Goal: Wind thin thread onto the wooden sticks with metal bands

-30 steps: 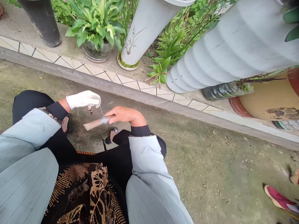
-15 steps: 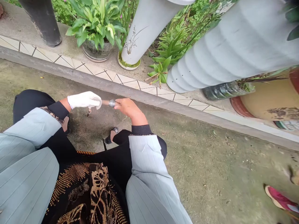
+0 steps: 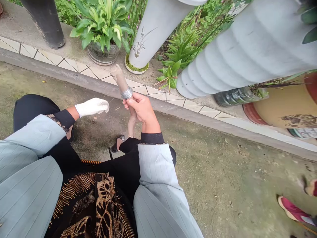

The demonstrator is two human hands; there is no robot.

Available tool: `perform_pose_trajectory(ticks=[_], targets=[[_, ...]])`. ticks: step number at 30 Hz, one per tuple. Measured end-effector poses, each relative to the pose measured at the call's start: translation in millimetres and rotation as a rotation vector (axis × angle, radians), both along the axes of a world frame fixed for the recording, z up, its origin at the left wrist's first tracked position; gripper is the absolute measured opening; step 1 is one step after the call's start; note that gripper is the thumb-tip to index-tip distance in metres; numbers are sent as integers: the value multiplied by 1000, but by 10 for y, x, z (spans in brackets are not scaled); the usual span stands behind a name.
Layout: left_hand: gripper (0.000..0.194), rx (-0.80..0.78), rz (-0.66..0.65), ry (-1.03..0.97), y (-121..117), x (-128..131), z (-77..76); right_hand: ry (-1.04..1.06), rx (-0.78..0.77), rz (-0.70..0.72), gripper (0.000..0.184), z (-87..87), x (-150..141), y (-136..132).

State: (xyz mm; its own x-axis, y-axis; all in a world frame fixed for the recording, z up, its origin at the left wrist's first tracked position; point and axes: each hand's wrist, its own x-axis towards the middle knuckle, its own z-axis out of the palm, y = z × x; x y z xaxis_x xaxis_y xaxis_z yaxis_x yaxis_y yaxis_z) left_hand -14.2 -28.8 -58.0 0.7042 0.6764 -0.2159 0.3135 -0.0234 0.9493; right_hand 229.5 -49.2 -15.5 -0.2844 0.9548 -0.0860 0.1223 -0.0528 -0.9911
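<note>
My right hand (image 3: 140, 109) is closed round a short brown stick (image 3: 121, 81) that stands nearly upright, blurred by motion. A band of thin silver wire (image 3: 126, 93) is wound round the stick just above my fingers. My left hand (image 3: 92, 106), in a white glove, is closed in a pinch to the left of the stick. A faint strand runs from it toward the wire band. A small brown object (image 3: 94, 118) lies on the ground below the glove.
A tiled curb (image 3: 153, 96) crosses ahead. Behind it stand a leafy potted plant (image 3: 102, 28), a tall grey vase (image 3: 156, 29), a ribbed grey pot (image 3: 242, 49) and a tan pot (image 3: 289, 102). Another person's red shoe (image 3: 293, 210) is at the lower right on the concrete floor.
My right hand swung the stick from lying level near the glove up to nearly vertical. The gloved left hand stayed almost in place.
</note>
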Motion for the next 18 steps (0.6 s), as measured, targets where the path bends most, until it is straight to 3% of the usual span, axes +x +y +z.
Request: perform_pose_trajectory(ticks=[3,6,8,10,12,14,16,18], targets=[[33,-58,-211,67,-73,22,15,-138,17,-126,40,-106,-35,68],[32,-133,-315,56,-119,24,119,-594,25,-89,27,-146,-50,82],[30,-138,-307,59,-113,9,199,-901,32,85,18,-136,-56,54],[28,-116,-273,84,-84,-18,250,-1013,9,374,14,-114,-60,15],[26,-88,-236,89,-48,-47,263,-924,-46,651,14,-88,-57,-16],[24,-77,-202,60,-19,-70,245,-754,-98,812,19,-55,-49,-32],[23,-96,-164,19,1,-78,210,-569,-104,841,24,-11,-36,-41],[24,-124,-91,-24,14,-66,161,-395,-82,762,29,39,-24,-54]])
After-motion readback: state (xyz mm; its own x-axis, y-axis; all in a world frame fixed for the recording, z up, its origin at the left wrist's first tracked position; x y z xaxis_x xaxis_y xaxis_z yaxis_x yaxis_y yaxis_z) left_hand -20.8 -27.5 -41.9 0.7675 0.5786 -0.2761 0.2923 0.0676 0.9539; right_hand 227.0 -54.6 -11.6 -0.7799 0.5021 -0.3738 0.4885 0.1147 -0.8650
